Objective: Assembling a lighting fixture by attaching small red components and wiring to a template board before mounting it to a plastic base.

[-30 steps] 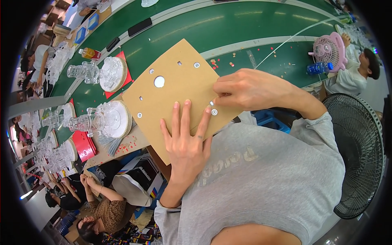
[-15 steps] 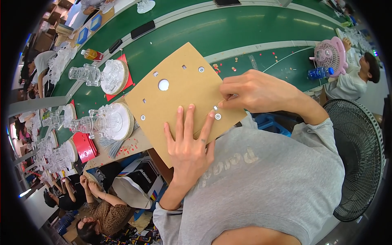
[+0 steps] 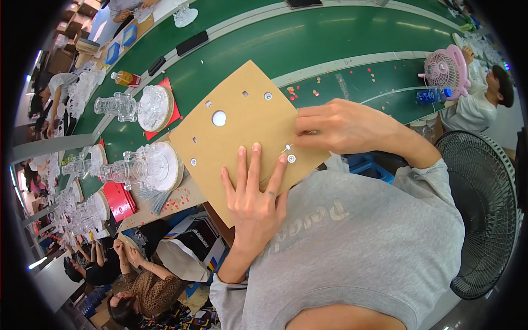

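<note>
A square tan board [image 3: 242, 124] lies in front of me, turned cornerwise. It has one large round hole, several small square slots and several metal-ringed round fittings. My left hand [image 3: 254, 195] rests on it palm down, fingers outstretched and spread. My right hand [image 3: 335, 127] is over the board's right part, thumb and fingers pinched together. Beside those fingertips a small thin pale piece [image 3: 287, 147] shows at a slot, close to a round fitting [image 3: 291, 159]. What the right fingers grip is hidden.
Clear glass vessels on round bases [image 3: 157, 108] line the left side. Red sheets [image 3: 120, 201], a bottle of amber liquid [image 3: 125, 78] and a black phone [image 3: 192, 43] lie on the green table [image 3: 253, 41]. A pink fan [image 3: 444, 69] and a large black fan [image 3: 478, 214] stand right. Co-workers sit around.
The right fingers have drawn slightly away from the slot, and a thin pale piece shows there more plainly. The left hand stays flat on the board. The whole view has shifted a little.
</note>
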### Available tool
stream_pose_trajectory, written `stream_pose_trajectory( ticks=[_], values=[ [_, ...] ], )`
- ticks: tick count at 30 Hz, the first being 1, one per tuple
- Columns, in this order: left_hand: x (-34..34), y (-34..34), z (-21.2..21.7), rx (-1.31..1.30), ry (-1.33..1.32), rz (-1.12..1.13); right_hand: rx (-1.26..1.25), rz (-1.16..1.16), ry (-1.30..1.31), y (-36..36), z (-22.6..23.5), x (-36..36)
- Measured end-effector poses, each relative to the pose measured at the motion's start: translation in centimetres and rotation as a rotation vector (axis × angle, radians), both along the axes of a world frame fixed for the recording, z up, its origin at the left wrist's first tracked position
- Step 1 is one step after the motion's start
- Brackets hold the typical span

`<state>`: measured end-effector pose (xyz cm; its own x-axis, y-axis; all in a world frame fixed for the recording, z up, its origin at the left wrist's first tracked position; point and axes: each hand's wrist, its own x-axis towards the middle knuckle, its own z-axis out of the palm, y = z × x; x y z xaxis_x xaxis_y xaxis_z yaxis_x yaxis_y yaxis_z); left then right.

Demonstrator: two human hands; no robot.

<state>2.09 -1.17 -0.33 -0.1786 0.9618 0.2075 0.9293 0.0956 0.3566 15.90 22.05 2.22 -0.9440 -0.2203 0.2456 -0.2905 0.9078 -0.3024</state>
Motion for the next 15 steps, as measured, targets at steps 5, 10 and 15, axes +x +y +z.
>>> stream_pose_trajectory(
  ticks=[5, 10, 15],
  values=[
    [0.5, 1.0, 0.4, -0.058, -0.022, -0.027, 0.002, -0.014, 0.013, -0.3, -0.4, 0.3],
    [0.9, 0.7, 0.2, 0.007, 0.015, -0.030, 0.075, -0.055, 0.101, -0.5, -1.3, 0.0],
    [0.2, 0.8, -0.7, 0.067, -0.014, -0.009, -0.053, -0.108, 0.200, -0.9, -3.1, 1.7]
  ],
)
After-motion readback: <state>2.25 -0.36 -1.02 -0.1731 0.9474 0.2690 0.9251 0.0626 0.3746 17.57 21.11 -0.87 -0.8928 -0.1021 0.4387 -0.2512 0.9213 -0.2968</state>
